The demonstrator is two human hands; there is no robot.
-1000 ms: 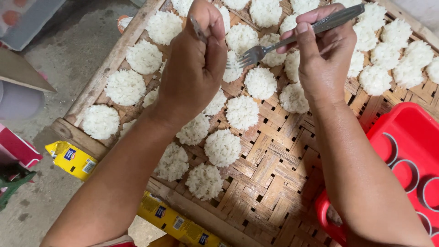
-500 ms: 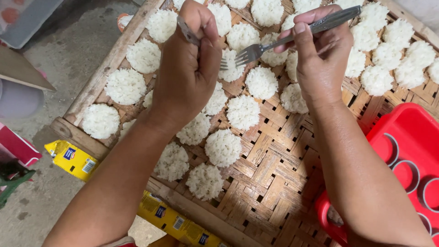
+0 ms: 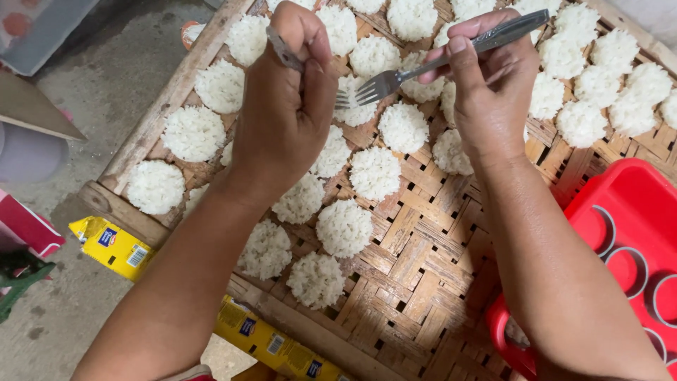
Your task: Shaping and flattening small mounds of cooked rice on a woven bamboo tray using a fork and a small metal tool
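My right hand [image 3: 493, 92] grips a metal fork [image 3: 384, 83] by its handle, tines pointing left. My left hand [image 3: 285, 106] is closed on a second metal utensil [image 3: 283, 51], whose handle end sticks out above my fist. The tines meet my left hand's fingers over the woven bamboo tray [image 3: 416, 275]. Several round white rice cakes [image 3: 343, 227] lie in rows on the tray below both hands. What is under my left fingers is hidden.
A wooden frame [image 3: 151, 130] edges the tray on the left. A red plastic tray with round ring moulds [image 3: 627, 247] sits at the right. Yellow packets [image 3: 116, 247] lie below the frame on the concrete floor [image 3: 92, 106]. A red box [image 3: 25, 226] is at far left.
My left hand has shifted slightly right and up toward the fork tines, turning so the utensil handle shows above my fist. The right hand stays almost still.
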